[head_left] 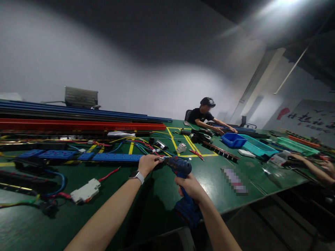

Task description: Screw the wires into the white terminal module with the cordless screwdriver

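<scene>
**Drill in use at the strip's right end; wiring around it looks unfinished**

Far left: white breaker [86, 190] loose on the bench [157, 216]. Leads on both sides, red one on the right ends free, so I'd call that wiring partly done.

Behind it: blue strip [117, 158], lying across the bench, sockets showing in its left part. Looks largely populated; whether it's fastened, can't tell.

Left hand [149, 165]: just by the strip's right end, fingers drawn together at the drill nose. Can't see what's pinched, or whether a screw is going in.

Right hand [192, 188]: wrapped round the grip of the drill [180, 165], nose pointing left. Trigger hidden.

Beyond the drill: second breaker [181, 148] lying loose, wires [142, 145] spread to its left. Those look still to do.

Right: blue bin [233, 140], contents not visible.
</scene>
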